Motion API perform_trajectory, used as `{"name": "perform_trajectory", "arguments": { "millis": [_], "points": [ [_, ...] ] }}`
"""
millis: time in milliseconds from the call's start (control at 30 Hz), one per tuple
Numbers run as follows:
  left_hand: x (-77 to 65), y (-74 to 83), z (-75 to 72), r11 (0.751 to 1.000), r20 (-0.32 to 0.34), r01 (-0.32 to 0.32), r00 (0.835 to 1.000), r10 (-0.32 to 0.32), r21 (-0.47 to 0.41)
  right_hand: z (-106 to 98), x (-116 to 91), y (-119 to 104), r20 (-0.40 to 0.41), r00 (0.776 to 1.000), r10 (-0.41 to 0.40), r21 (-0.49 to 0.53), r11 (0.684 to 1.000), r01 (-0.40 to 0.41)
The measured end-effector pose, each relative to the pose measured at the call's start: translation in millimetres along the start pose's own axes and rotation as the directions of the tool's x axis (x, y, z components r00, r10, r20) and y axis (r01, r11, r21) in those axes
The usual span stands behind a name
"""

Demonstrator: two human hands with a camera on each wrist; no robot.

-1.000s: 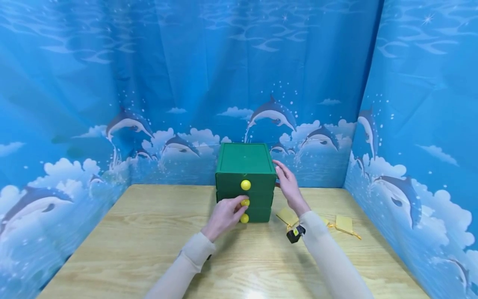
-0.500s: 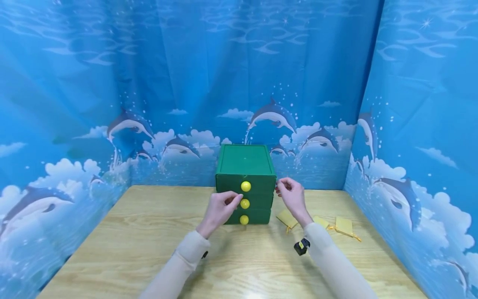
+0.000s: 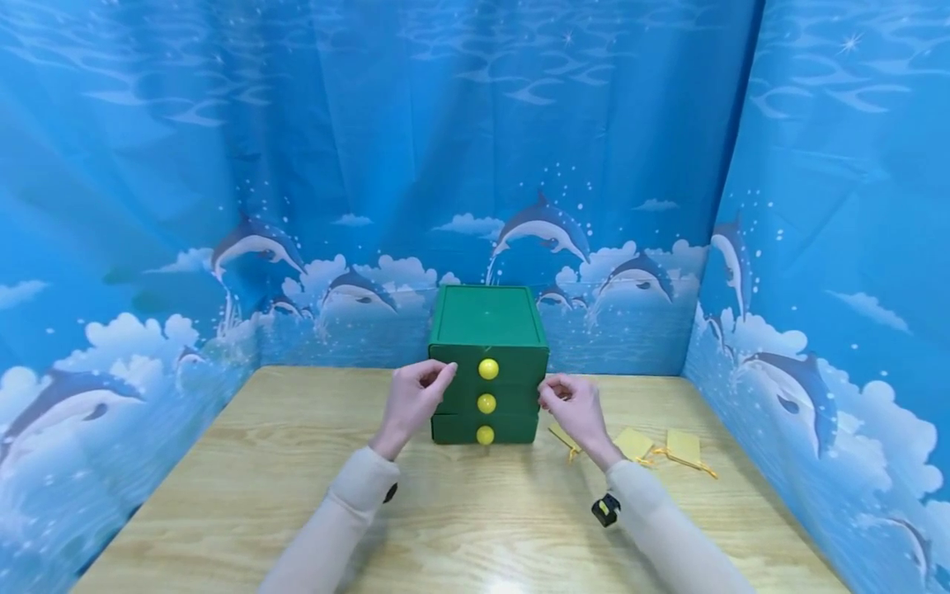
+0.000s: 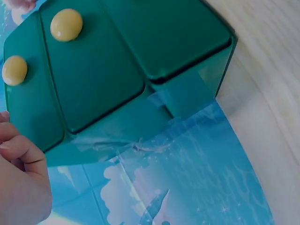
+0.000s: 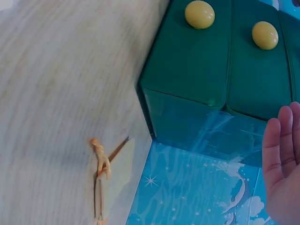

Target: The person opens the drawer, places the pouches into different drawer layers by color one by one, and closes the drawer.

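Observation:
A green cabinet (image 3: 486, 318) with three stacked drawers stands on the table, each drawer with a round yellow knob. All drawer fronts look closed. My left hand (image 3: 412, 396) hovers in front of the upper left of the fronts, fingers loosely bent and holding nothing visible. It is apart from the top knob (image 3: 487, 369). My right hand (image 3: 577, 406) is by the cabinet's right side, with no object in it. In the right wrist view its fingers (image 5: 272, 145) look fairly straight beside the drawers; whether they touch the side I cannot tell.
Several small yellow drawstring pouches (image 3: 683, 446) lie on the wooden table (image 3: 297, 462) to the right of the cabinet, one partly behind my right hand. A blue dolphin-print curtain (image 3: 356, 165) closes off the back and sides.
My left hand has left the middle knob and moved up and to the left. My right hand has come from the cabinet's upper right edge down and toward me. The cabinet stays put.

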State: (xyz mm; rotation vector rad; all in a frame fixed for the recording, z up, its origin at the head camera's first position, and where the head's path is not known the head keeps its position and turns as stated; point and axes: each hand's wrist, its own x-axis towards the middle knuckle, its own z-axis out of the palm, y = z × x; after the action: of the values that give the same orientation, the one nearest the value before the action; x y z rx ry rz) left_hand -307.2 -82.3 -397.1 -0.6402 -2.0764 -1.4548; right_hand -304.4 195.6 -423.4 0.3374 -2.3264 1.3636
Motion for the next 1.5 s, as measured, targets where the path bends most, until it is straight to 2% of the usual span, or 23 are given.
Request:
{"name": "perform_trajectory", "arguments": {
  "millis": [133, 233, 400, 533, 633, 767, 900, 1067, 1100, 1200, 1300, 1400, 1500],
  "points": [
    [6.0, 3.8, -4.3, 1.0, -0.059, 0.014, 0.998, -0.014, -0.003, 5.1, -3.1, 4.5, 0.052, 0.998, -0.02, -0.001, 1.0, 0.02],
    [10.3, 6.7, -7.7, 1.0, -0.095, 0.015, 0.995, -0.016, -0.011, 9.3, -5.5, 6.3, 0.158, 0.987, -0.012, 0.007, 1.0, 0.011],
    [17.9, 6.0, -15.1, 0.999, -0.139, 0.03, 0.99, -0.034, -0.031, 17.2, -8.5, 7.9, 0.37, 0.929, -0.005, 0.044, 0.999, -0.012],
    [25.9, 3.0, -20.3, 0.999, -0.146, 0.038, 0.988, -0.041, -0.026, 24.8, -9.5, 8.7, 0.428, 0.904, -0.002, 0.048, 0.999, -0.021],
    [31.6, 1.5, -23.9, 0.998, -0.116, 0.056, 0.992, -0.057, -0.01, 31.7, -10.7, 10.4, 0.452, 0.892, 0.015, 0.033, 0.999, -0.033],
    [37.2, -1.5, -27.5, 0.994, -0.046, 0.109, 0.993, -0.109, -0.005, 40.1, -14.1, 13.8, 0.514, 0.856, 0.049, -0.006, 0.999, -0.054],
    [41.0, -4.5, -31.0, 0.986, 0.018, 0.162, 0.987, -0.161, -0.04, 46.0, -16.7, 15.3, 0.573, 0.818, 0.055, -0.034, 0.998, -0.043],
    [45.4, -6.7, -36.0, 0.975, 0.087, 0.203, 0.977, -0.195, -0.088, 51.5, -16.2, 15.2, 0.61, 0.79, 0.058, -0.033, 0.998, -0.048],
    [45.9, -2.4, -37.5, 0.974, 0.103, 0.21, 0.974, -0.201, -0.087, 52.4, -16.1, 15.5, 0.615, 0.786, 0.064, -0.039, 0.998, -0.051],
    [47.2, 8.8, -40.9, 0.97, 0.15, 0.23, 0.965, -0.216, -0.081, 54.5, -15.8, 15.6, 0.625, 0.777, 0.08, -0.055, 0.997, -0.058],
    [49.5, 6.6, -40.8, 0.966, 0.181, 0.243, 0.958, -0.224, -0.087, 55.8, -15.8, 15.0, 0.624, 0.777, 0.078, -0.068, 0.997, -0.046],
    [53.0, -10.3, -38.2, 0.963, 0.193, 0.247, 0.956, -0.223, -0.111, 56.9, -15.4, 14.2, 0.617, 0.784, 0.068, -0.095, 0.995, -0.012],
    [53.3, -14.0, -38.6, 0.965, 0.197, 0.239, 0.957, -0.215, -0.109, 58.3, -15.0, 13.9, 0.603, 0.796, 0.053, -0.127, 0.992, 0.03]
  ]
}}
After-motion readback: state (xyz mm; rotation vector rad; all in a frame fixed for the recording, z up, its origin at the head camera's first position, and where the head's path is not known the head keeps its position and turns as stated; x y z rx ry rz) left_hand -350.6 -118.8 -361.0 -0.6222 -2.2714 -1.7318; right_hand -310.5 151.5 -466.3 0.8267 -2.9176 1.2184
